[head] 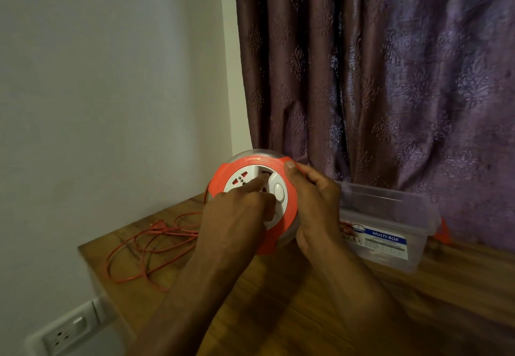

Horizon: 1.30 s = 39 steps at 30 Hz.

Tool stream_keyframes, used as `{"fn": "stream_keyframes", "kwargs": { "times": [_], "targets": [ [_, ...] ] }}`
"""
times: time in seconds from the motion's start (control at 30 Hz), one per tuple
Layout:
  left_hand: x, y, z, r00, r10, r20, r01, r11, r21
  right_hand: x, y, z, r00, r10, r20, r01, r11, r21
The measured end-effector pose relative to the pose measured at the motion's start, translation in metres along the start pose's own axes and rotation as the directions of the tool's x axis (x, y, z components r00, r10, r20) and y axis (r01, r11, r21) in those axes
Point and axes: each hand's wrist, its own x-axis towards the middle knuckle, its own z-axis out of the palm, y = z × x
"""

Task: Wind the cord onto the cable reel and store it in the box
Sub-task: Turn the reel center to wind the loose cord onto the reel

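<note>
Two hands are on one reel (255, 188), and you hold it lifted off the table (306, 300), tilted so its white socket face looks up at you. Your right hand (315, 202) grasps the orange rim from the far side, thumb hooked over the top edge; that looks like the steadying grip, keeping the body from spinning. Your left hand (237, 208) lies across the white face with the index finger stretched toward the centre and the other fingers curled down onto it. Whether they are round a winding knob is hidden, though a hand laid there suits turning the middle while the rim is held.

One orange cord (145, 244) is the thing to deal with, and most of it lies loose in tangled loops on the table to your left, its plug (158, 224) among them, a strand rising toward the reel. By that, the winding is barely begun.

One clear plastic box (390, 216), labelled MULTI-BOX, stands open just to your right against the curtain (390, 77), near enough to drop the reel in later. One wall socket (61, 336) shows low on the left.
</note>
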Motion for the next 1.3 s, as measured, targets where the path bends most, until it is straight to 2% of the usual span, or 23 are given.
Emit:
{"fn": "stream_keyframes", "kwargs": {
  "times": [0.13,0.23,0.27,0.33,0.47,0.63,1.03,1.3],
  "targets": [
    [-0.001,-0.004,-0.001,1.000,0.010,-0.011,-0.011,0.996,-0.085,0.000,0.001,0.000,1.000,0.010,-0.007,-0.010,1.000,-0.009],
    [-0.008,-0.009,-0.004,0.982,-0.069,-0.175,0.016,0.956,-0.292,0.001,-0.001,-0.001,1.000,-0.011,-0.005,0.011,1.000,-0.021],
    [-0.011,-0.010,-0.006,0.965,-0.111,-0.236,0.036,0.953,-0.299,0.001,-0.002,-0.001,1.000,-0.014,-0.009,0.014,1.000,-0.017],
    [-0.016,-0.013,-0.009,0.951,-0.147,-0.271,0.085,0.970,-0.228,0.001,-0.004,-0.002,0.999,-0.021,-0.027,0.020,1.000,-0.015],
    [-0.020,-0.008,-0.010,0.975,-0.122,-0.188,0.108,0.991,-0.085,0.000,-0.007,-0.002,0.998,-0.057,-0.040,0.056,0.998,-0.022],
    [-0.016,-0.003,-0.006,0.981,-0.169,-0.101,0.169,0.986,-0.008,-0.003,-0.009,0.000,0.998,-0.058,-0.038,0.057,0.998,-0.007],
    [-0.003,-0.002,0.011,0.978,-0.204,0.036,0.203,0.979,0.024,-0.003,-0.012,-0.002,0.999,-0.039,0.012,0.038,0.998,0.041],
    [-0.003,0.001,0.009,0.990,-0.124,0.072,0.120,0.991,0.059,0.001,-0.009,-0.003,1.000,-0.002,0.007,0.002,0.999,0.043]
  ]
}}
